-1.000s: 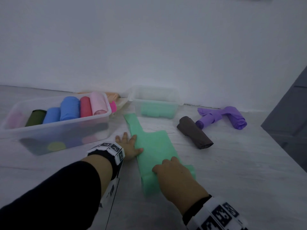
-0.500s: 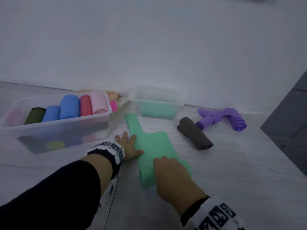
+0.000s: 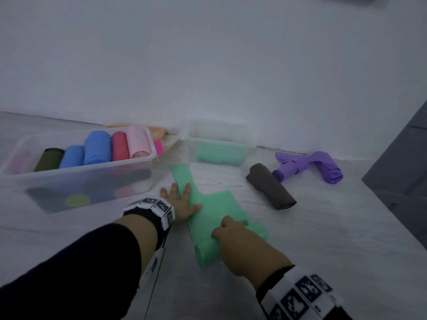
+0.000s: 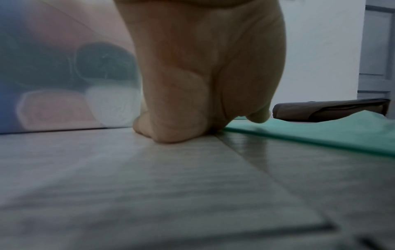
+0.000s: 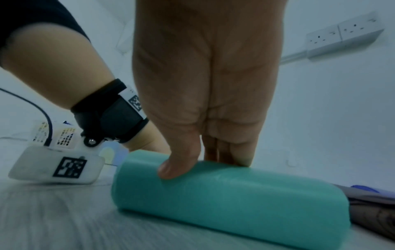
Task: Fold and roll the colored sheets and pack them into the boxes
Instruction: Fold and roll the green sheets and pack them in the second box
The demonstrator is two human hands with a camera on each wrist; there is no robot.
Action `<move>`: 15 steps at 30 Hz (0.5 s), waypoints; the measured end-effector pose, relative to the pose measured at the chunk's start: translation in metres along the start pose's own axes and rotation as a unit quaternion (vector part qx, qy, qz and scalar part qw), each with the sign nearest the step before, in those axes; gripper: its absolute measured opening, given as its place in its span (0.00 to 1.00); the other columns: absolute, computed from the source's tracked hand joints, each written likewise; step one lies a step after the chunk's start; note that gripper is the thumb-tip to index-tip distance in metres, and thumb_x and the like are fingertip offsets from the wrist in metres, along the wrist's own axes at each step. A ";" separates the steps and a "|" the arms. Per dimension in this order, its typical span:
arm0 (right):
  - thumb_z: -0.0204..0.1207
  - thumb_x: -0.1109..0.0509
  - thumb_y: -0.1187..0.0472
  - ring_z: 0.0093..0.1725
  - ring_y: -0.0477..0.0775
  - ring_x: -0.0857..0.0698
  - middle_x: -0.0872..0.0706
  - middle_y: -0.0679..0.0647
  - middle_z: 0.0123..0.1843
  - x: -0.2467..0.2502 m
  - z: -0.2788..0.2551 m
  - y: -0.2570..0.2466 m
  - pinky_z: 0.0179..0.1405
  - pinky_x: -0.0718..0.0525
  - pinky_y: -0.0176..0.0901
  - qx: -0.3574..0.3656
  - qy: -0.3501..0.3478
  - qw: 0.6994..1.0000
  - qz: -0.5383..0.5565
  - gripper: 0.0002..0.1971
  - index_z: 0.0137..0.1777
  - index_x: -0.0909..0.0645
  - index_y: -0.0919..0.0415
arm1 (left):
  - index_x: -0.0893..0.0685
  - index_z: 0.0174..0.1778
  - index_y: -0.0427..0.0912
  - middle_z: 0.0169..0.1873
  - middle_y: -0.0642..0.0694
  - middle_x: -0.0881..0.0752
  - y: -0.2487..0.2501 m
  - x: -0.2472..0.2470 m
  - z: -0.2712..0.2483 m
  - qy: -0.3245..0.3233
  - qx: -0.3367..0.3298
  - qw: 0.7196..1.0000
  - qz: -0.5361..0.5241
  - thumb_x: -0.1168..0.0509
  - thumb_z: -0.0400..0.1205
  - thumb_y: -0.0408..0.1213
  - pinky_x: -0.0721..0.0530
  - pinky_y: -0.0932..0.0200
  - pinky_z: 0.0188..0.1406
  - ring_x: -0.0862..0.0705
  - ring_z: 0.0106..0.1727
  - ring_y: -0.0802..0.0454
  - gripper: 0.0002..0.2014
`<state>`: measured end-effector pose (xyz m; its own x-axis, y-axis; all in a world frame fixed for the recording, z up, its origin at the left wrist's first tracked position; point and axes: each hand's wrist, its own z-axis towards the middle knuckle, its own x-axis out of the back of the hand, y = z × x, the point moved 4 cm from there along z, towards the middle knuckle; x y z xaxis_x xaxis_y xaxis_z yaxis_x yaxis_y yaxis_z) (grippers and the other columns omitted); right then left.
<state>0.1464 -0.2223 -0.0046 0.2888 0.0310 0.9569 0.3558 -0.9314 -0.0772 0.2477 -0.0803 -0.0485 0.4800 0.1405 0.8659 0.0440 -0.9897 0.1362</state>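
Green sheet (image 3: 209, 211) lies partly rolled, its near end a smooth tube gripped by the right hand (image 3: 240, 244); the left hand (image 3: 182, 204) presses it with fingers spread flat.

Your left hand (image 3: 182, 204) is bare, and above it there's a black strap (image 5: 111, 116) round the wrist, ringed by a white band (image 3: 159, 207) printed with black square code markers. A white camera box (image 5: 57, 165) hangs under that wrist on a bracket with a small screw, wearing its own code marker, and a thin dark cable (image 5: 46, 116) runs into it. Your left sleeve (image 3: 69, 273) is black. Your right hand (image 3: 245, 245) is bare too, with a matching marker band (image 3: 298, 296) at the wrist.
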 end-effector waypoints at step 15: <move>0.81 0.38 0.61 0.72 0.55 0.28 0.24 0.55 0.70 0.001 -0.004 0.008 0.80 0.49 0.51 -0.023 0.000 0.999 0.026 0.20 0.73 0.29 0.54 | 0.66 0.83 0.54 0.81 0.34 0.68 0.002 0.001 -0.006 -0.020 -0.007 0.999 0.046 0.58 0.85 0.63 0.62 0.41 0.79 0.66 0.81 0.31 0.35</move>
<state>0.1463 -0.2315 -0.0028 0.3049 -0.0178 0.9522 0.3000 -0.9471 -0.1137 0.2428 -0.0820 -0.0441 0.5166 0.0482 0.8549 -0.0142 -0.9978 0.0648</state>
